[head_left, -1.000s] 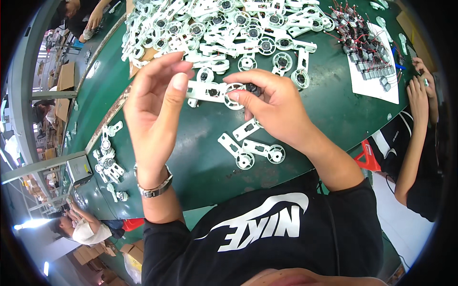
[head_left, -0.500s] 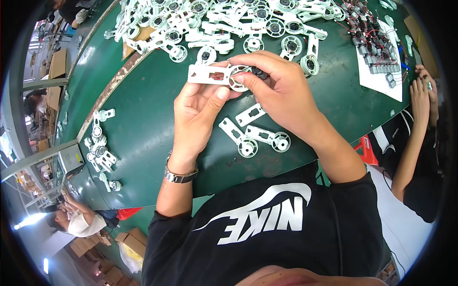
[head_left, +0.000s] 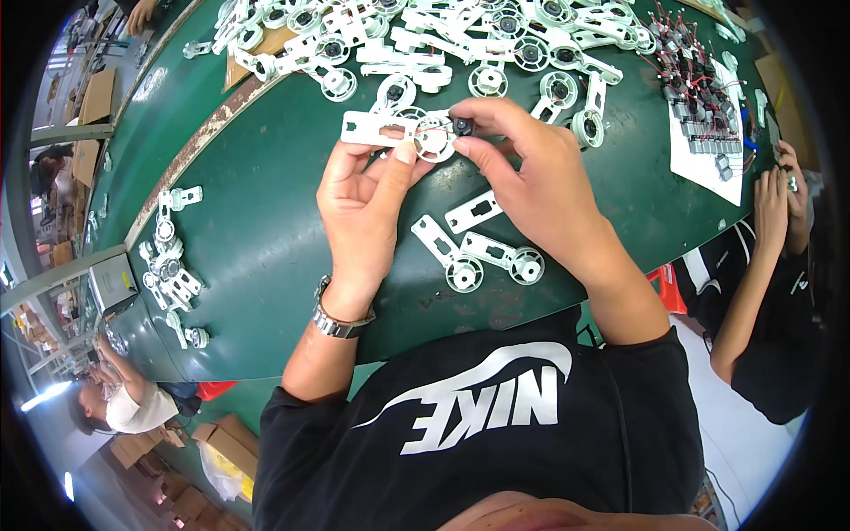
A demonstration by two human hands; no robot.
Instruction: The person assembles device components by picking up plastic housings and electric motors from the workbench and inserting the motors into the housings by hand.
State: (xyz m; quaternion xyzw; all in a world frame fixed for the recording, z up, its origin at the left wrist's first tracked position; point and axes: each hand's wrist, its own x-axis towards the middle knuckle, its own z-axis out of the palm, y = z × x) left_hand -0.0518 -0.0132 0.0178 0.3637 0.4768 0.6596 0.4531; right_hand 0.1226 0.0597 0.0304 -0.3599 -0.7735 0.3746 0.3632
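My left hand (head_left: 367, 181) grips a white plastic arm piece (head_left: 367, 129), flat and slotted at one end with a spoked ring at the other. Between the thumb and fingers of my right hand (head_left: 527, 159) is a small black motor (head_left: 463, 127), held at the edge of the ring. A thin reddish wire seems to run from the motor over the white piece. Below my hands lie a loose slotted white plate (head_left: 474, 211) and two white arm pieces with ringed ends, one (head_left: 436, 241) to the left and the other (head_left: 489, 249) to the right.
Many white pieces with motors (head_left: 425, 44) are heaped at the far side of the green table (head_left: 266, 221). Small wired motors (head_left: 699, 111) stand on white paper (head_left: 708, 173) at the right. Several assembled pieces (head_left: 168, 257) lie left. Another person's hands (head_left: 779, 190) are at the right edge.
My right fingers have moved the black motor from beside the ring's right side to its edge, exposing more of the ring. The whole view has shifted slightly.
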